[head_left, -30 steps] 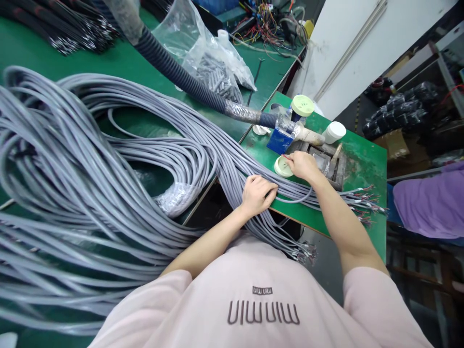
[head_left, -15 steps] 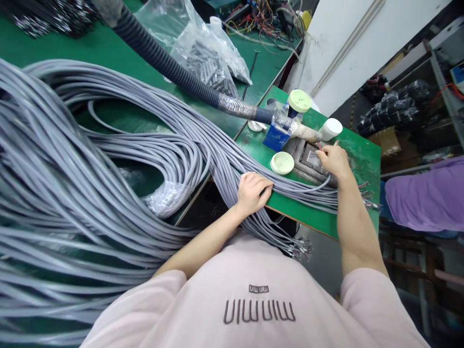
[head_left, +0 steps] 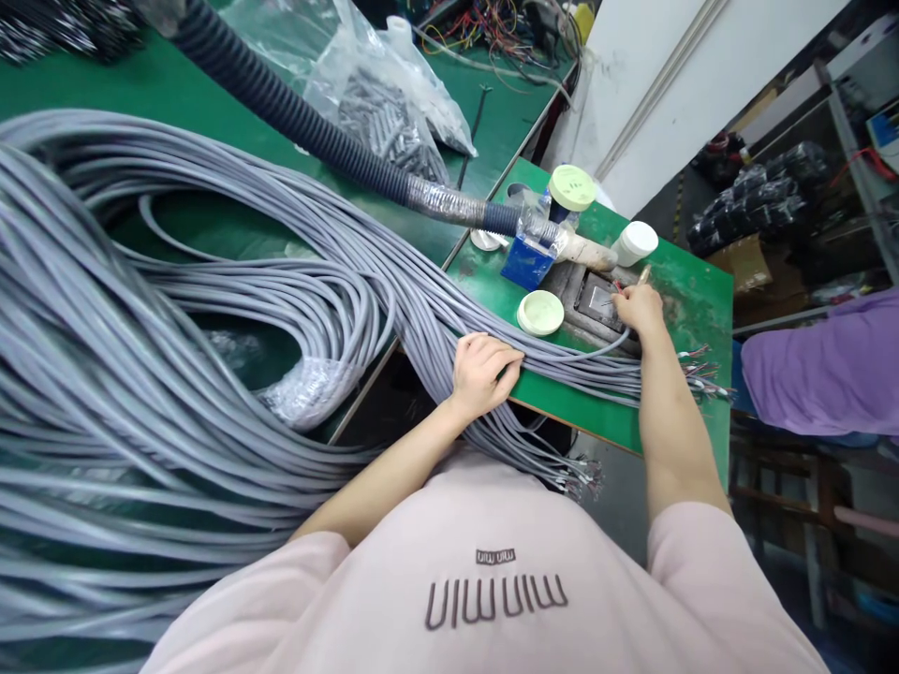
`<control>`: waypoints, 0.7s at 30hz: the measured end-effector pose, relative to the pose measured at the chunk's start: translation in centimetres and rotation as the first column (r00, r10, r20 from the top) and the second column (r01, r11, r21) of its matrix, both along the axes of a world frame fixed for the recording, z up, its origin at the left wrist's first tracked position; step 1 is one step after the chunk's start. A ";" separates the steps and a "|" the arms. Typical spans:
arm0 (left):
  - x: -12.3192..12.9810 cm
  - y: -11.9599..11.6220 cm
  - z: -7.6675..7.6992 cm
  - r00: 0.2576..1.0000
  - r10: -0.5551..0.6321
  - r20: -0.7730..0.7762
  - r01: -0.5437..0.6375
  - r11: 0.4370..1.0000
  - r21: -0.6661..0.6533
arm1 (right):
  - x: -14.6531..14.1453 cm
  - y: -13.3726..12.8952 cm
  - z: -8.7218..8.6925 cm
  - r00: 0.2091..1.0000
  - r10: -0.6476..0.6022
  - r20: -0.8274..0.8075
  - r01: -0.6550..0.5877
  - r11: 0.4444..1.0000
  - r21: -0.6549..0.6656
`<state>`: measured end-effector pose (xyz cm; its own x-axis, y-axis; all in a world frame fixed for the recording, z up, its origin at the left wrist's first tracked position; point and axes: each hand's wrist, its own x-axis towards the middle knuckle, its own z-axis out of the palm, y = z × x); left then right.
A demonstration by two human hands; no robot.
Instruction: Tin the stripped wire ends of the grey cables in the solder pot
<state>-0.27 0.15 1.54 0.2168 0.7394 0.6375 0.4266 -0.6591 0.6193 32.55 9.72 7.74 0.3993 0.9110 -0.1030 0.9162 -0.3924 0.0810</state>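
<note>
A thick bundle of grey cables (head_left: 414, 271) runs from the left across to the small green table. My left hand (head_left: 486, 376) is closed over part of that bundle at the table's near edge. My right hand (head_left: 638, 307) pinches the end of one grey cable, whose thin stripped wires point at the bright metal surface of a solder pot (head_left: 601, 298). Just behind the pot is the pale nozzle of a black corrugated hose (head_left: 295, 122). Other stripped cable ends (head_left: 702, 374) lie beyond my right forearm.
Around the pot stand a shallow pale-green tub (head_left: 540, 313), a white jar (head_left: 636, 243), a tub with a yellow-green lid (head_left: 571, 189) and a blue box (head_left: 526, 260). A plastic bag of grey tubes (head_left: 393, 122) lies behind. A person in a purple top (head_left: 821, 365) is at right.
My right hand has shifted slightly, and the wire tips sit lower and nearer the pot's metal surface. My left hand stays on the bundle. The whole view has shifted a little.
</note>
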 end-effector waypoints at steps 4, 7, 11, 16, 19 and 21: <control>0.0 0.0 0.0 1.000 0.000 0.006 0.000 1.000 0.012 | 0.3 0.2 -0.4 1.000 -0.003 0.004 0.003 1.000 -0.008; 0.0 0.0 0.1 1.000 0.008 -0.017 -0.009 1.000 -0.004 | 0.4 0.2 -0.6 1.000 -0.011 0.003 0.011 1.000 -0.015; 0.0 0.0 0.1 1.000 0.019 -0.025 -0.019 1.000 0.009 | 0.4 0.2 -0.9 1.000 0.002 -0.006 -0.002 1.000 -0.016; 0.0 0.0 0.1 1.000 0.010 -0.002 -0.010 1.000 0.029 | 0.2 0.0 -0.5 1.000 0.008 -0.011 -0.008 1.000 -0.001; 0.0 0.0 0.0 1.000 0.013 -0.028 -0.013 1.000 0.013 | -0.4 -0.8 0.6 0.997 0.068 -0.043 -0.065 0.996 0.069; 0.0 0.0 -0.1 0.999 0.008 -0.033 -0.008 1.000 0.011 | -1.3 -1.7 1.8 0.981 0.166 -0.104 -0.150 0.978 0.146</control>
